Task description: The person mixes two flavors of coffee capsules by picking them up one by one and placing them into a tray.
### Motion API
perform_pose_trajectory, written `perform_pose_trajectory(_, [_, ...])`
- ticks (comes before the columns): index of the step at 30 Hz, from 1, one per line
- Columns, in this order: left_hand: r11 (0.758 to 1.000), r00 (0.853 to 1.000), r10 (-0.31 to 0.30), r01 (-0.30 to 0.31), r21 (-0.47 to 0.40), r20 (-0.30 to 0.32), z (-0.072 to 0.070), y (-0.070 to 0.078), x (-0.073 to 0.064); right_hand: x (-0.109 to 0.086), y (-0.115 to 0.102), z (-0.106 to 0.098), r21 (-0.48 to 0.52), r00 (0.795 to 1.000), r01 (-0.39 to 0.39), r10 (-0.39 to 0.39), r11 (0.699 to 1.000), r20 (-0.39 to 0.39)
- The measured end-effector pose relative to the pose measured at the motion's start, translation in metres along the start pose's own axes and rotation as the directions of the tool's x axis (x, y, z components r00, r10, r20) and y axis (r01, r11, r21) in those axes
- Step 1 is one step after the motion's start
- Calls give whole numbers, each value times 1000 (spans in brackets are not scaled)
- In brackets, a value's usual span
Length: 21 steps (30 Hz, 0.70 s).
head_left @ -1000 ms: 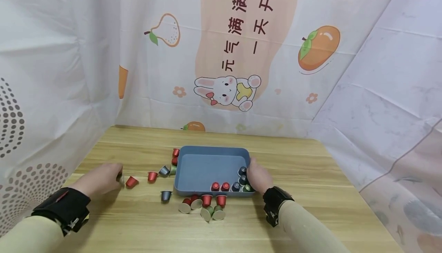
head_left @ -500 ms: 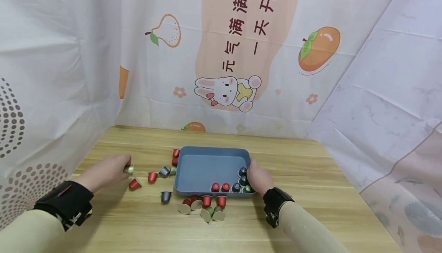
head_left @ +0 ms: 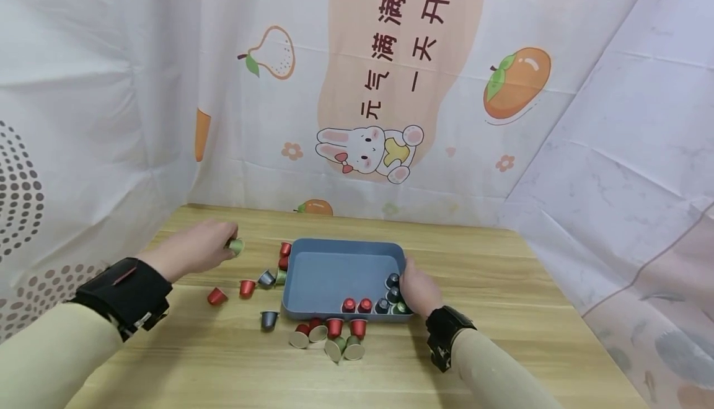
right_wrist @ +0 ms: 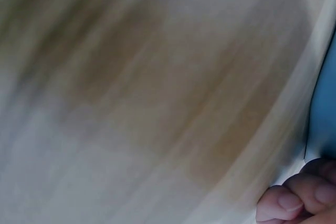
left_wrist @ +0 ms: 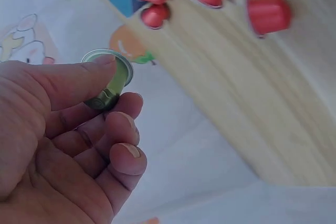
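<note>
My left hand [head_left: 202, 246] is raised over the table to the left of the tray. Between thumb and fingers it pinches a green coffee capsule [left_wrist: 113, 80], its rimmed lid up near the thumb. The blue-grey tray [head_left: 329, 246] lies flat in the middle of the table. At the tray's right side, my right hand [head_left: 421, 288] grips the rim, and its curled fingers [right_wrist: 307, 192] show against the blue wall. Inside, along the near and right edges, stand two red capsules [head_left: 357, 305], several dark ones [head_left: 393, 294] and a green one [head_left: 400, 308].
Left of the tray lie loose red capsules [head_left: 217, 296] and a grey capsule [head_left: 269, 320]. Several red and green capsules [head_left: 354, 348] lie against the tray's near side. Printed curtains [head_left: 268, 105] rise behind the wooden table [head_left: 480, 260] and at both sides.
My left hand has lifted the green capsule from the table's left part and carried it forward and right. A red capsule beside it has shifted slightly. My right hand stays at the tray.
</note>
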<state>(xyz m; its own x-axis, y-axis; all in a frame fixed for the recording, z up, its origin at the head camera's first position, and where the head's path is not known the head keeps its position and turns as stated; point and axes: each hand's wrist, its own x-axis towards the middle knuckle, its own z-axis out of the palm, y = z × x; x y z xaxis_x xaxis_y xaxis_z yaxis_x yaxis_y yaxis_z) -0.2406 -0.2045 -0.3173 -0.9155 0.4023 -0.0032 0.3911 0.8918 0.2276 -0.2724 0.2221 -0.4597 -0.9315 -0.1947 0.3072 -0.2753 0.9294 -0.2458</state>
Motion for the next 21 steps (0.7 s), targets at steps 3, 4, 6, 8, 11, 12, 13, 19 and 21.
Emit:
perform_pose_trajectory(3, [1000,1000,4,-4,6,21,-8,11,7,0,0,1,-8,1000,-3,3,1000,-1])
perform_pose_trajectory(4, [1000,1000,8,-8,14,28,-10,15,9,0,0,1,-12,1000,-2,2,1000,-3])
perform_pose_trajectory(6, [999,999,21,-22,24,37,-13,22,14,0,-1,1,-18,1000,-1,1,1000,-7])
perform_pose_trajectory(8, [999,998,31,-33,34,54,-15,30,18,-1,-1,0,-20,1000,-4,4,1000,-10])
perform_pose_trajectory(11, [999,997,37,-39,31,74,-15,41,25,-1,-2,-1,-16,1000,-13,13,1000,-7])
perform_pose_trajectory(12, [999,996,36,-39,31,79,-15,45,28,-1,-2,-1,-14,1000,-20,20,1000,-1])
perform_pose_trajectory(13, [999,996,38,-41,34,84,-14,48,31,-1,-3,-1,-11,1000,-26,26,1000,5])
perform_pose_trajectory(19, [995,992,70,-77,66,105,-6,67,49,-1,-3,-2,4,999,-43,43,999,25])
perform_pose_trajectory(21, [993,990,87,-95,74,107,-2,73,55,0,-2,-1,4,999,-43,43,999,23])
